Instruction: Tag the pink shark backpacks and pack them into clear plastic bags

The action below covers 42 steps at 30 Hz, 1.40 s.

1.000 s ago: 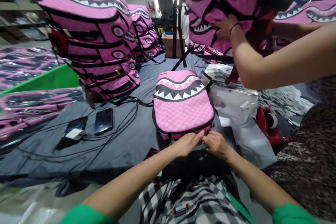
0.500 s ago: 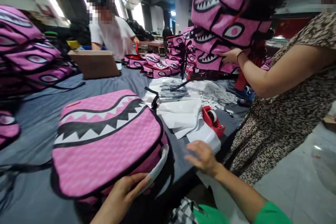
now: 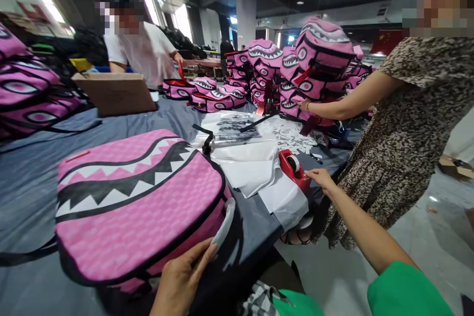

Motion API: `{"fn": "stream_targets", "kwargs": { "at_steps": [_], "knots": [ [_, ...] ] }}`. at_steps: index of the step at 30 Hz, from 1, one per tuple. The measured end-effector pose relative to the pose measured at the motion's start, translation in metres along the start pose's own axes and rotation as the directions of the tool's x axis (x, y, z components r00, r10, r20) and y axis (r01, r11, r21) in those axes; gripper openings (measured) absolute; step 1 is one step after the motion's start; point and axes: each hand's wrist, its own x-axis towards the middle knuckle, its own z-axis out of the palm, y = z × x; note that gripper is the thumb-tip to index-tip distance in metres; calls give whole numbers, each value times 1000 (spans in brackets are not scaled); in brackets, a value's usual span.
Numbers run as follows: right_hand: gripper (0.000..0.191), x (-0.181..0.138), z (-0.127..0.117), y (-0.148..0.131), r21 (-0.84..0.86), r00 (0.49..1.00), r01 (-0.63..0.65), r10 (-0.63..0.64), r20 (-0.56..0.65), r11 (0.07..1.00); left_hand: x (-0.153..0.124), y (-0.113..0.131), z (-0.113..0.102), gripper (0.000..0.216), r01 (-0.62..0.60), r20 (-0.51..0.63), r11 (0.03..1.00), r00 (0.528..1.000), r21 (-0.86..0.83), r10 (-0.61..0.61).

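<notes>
A pink backpack (image 3: 140, 197) with a black-and-white toothed mouth lies flat on the grey table in front of me. My left hand (image 3: 183, 276) rests at its near edge, fingers pressing a pale strip (image 3: 225, 222) against the bag's side. My right hand (image 3: 321, 178) reaches out to the right and touches the red tape dispenser (image 3: 292, 168); its fingers are curled at the dispenser's near end. White plastic bags (image 3: 255, 168) lie between backpack and dispenser.
A person in a patterned dress (image 3: 400, 133) stands at the right, hand on a tall stack of pink backpacks (image 3: 314, 69). Another person in white (image 3: 140, 54) works at the far side behind a cardboard box (image 3: 114, 91). More pink bags (image 3: 25, 94) are piled at the left.
My view swung right. My right hand left the backpack's edge and reached over to the tape dispenser. The neighbour set her lifted armful of bags down onto the stack.
</notes>
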Motion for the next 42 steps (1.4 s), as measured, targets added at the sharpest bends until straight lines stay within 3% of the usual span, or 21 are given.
{"fn": "stream_targets", "kwargs": {
  "at_steps": [5, 10, 13, 15, 18, 20, 22, 26, 32, 38, 42],
  "knots": [
    [21, -11, -3, -5, 140, 996, 7, 5, -84, 990, -2, -7, -2, 47, -147, -56, 988, 987, 45, 149],
    [34, -58, -2, 7, 377, 992, -50, 90, -88, 925, -3, -7, -2, 45, -93, -42, 996, 995, 0, 93],
    [50, -97, 28, 3, 541, 980, -197, 163, 111, 817, -5, 6, -2, 47, -3, -28, 1000, 1000, -8, 2],
    [56, -130, 57, -13, 610, 942, -309, 147, 302, 730, -8, 18, -3, 47, 40, 21, 999, 999, -1, -40],
    [55, -187, 99, -44, 665, 808, -488, 4, 589, 566, -9, 34, -5, 46, 76, 146, 997, 986, 28, -79],
    [53, -217, 124, -58, 660, 716, -545, -123, 687, 518, -10, 40, -8, 53, 91, 202, 995, 974, 48, -99],
    [54, -234, 147, -61, 661, 697, -500, -192, 691, 560, -12, 43, -10, 60, 83, 208, 994, 973, 70, -96],
    [56, -238, 185, -49, 659, 763, -325, -224, 606, 678, -16, 42, -5, 60, 29, 145, 987, 988, 157, -53],
    [53, -239, 197, -39, 630, 753, -239, -269, 601, 739, -14, 36, 4, 38, 21, 9, 985, 1000, 172, -22],
    [55, -239, 197, -33, 575, 651, -355, -247, 718, 737, -10, 25, -1, 36, 46, 74, 997, 996, 60, -50],
    [55, -231, 211, -40, 592, 646, -377, -256, 719, 712, -10, 22, -2, 32, -44, 67, 997, 997, 61, 40]
  ]
}}
